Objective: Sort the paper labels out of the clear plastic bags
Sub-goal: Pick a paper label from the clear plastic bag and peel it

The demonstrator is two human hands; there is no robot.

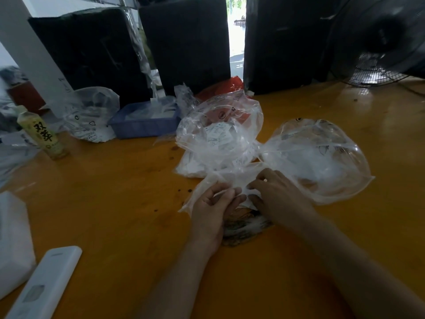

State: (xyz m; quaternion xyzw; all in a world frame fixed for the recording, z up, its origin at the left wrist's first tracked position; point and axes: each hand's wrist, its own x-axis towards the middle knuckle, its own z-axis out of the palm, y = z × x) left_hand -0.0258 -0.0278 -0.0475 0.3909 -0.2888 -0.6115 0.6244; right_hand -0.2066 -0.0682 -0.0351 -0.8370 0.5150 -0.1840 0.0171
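A flat clear plastic bag (232,178) lies on the orange table (115,203) in front of me. My left hand (211,208) pinches its near edge with curled fingers. My right hand (276,199) grips the same bag just to the right, fingers curled into the film. Under both hands lies a dark patterned item (243,229), partly hidden. Behind stands a puffed clear bag (220,132) with several white paper labels (218,133) inside. A second inflated clear bag (322,157) sits to the right of it.
A blue tray (142,125) with white papers stands at the back left, beside another crumpled clear bag (89,113). A drink bottle (41,134) stands at far left. A white remote (43,282) lies near the front left. Black boxes (186,42) and a fan (381,40) line the back.
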